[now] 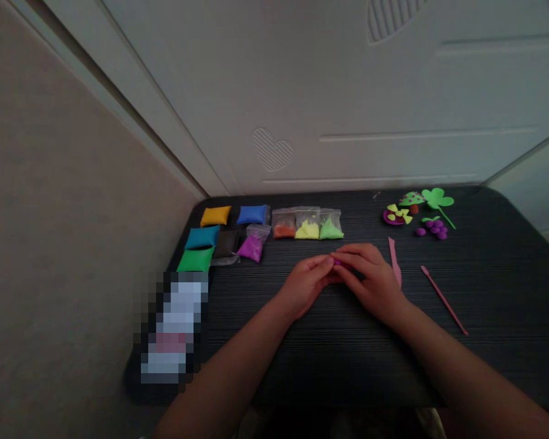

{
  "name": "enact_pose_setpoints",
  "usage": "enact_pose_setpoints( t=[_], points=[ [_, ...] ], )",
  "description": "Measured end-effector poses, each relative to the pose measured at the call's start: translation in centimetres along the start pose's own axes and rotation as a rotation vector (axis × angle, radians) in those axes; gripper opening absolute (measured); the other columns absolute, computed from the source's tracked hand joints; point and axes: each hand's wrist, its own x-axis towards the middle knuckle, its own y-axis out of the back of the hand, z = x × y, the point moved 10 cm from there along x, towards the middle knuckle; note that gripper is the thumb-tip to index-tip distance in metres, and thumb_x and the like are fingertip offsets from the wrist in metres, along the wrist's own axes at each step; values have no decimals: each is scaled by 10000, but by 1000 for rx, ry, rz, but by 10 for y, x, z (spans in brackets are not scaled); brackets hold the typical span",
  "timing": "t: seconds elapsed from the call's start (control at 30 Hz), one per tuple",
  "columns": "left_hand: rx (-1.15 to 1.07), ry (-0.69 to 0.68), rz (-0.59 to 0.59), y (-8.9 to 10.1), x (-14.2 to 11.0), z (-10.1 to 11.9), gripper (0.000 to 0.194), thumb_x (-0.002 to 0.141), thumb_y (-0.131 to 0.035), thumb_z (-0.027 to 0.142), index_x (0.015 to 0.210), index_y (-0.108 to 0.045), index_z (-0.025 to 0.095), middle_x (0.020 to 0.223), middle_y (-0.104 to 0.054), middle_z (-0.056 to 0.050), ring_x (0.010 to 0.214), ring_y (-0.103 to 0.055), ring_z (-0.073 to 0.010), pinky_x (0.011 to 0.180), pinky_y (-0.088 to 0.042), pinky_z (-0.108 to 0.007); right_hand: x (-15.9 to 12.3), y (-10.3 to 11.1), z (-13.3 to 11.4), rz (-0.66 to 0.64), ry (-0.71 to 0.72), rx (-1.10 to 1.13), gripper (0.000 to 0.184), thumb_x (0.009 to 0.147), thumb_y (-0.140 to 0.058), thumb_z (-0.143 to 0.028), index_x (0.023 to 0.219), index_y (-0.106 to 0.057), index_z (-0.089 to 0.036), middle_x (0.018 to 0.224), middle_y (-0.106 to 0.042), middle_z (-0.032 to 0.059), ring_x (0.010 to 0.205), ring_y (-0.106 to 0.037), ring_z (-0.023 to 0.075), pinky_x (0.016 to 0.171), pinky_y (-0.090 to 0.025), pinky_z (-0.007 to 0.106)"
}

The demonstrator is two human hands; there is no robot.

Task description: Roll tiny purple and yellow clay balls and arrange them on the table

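A white wall panel [302, 97] with embossed hearts rises behind the dark, ribbed table [256, 353]. Over it, the left hand [308, 283] and right hand [370, 280] meet, fingertips nearly closed around a small purple piece [337, 263], smooth and perhaps rounded, though mostly hidden.

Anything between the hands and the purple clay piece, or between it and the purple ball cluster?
Nothing visible before the clay piece: left hand and right hand both hold it. Toward the ball cluster, the right hand itself, the flat pink tool's far end and a loose purple ball intervene.
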Motion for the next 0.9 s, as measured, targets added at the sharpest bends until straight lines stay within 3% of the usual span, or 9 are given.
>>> enact_pose_setpoints(
  t=[0.13,0.23,0.37,0.53,0.73,0.9],
  points=[
    [-61,4,27,4,1,0,192,795,-547,236,901,-663,126,922,-656,-67,849,-583,-124,805,-431,-256,0,8,0,68,4,-37,124,762,-597,-269,863,-617,-200,883,-618,50,883,-543,177,783,-437,360],
    [-72,7,62,9,2,2,258,811,-513,294,950,-646,122,928,-664,-90,854,-601,-146,773,-438,-258,-1,5,-4,19,25,-12,114,752,-613,-292,807,-589,-195,804,-621,33,813,-550,162,726,-437,326],
    [-117,-40,177,24,3,8,252,800,-510,317,861,-649,114,849,-677,-89,802,-619,-151,779,-446,-281,-7,-4,-11,-96,52,-28,103,793,-569,-265,864,-588,-191,844,-641,28,824,-556,143,765,-416,317],
    [-173,-147,290,36,0,21,233,787,-510,295,781,-644,104,755,-673,-70,720,-617,-127,739,-455,-261,-33,-17,-17,-286,138,-241,148,814,-540,-267,925,-613,-202,914,-662,15,846,-556,156,795,-377,357],
    [-215,-162,292,36,-1,25,300,807,-468,345,731,-635,107,695,-655,-56,669,-602,-112,680,-455,-242,-64,-20,-20,-373,148,-395,246,816,-534,-266,1042,-600,-196,1063,-649,23,980,-543,190,857,-383,389],
    [-225,-153,281,35,1,24,329,799,-473,387,716,-631,110,677,-641,-46,668,-595,-109,676,-452,-243,-87,-17,-33,-429,162,-441,405,807,-530,-296,1194,-513,-176,1240,-552,37,1183,-428,243,991,-307,476]
  ],
)
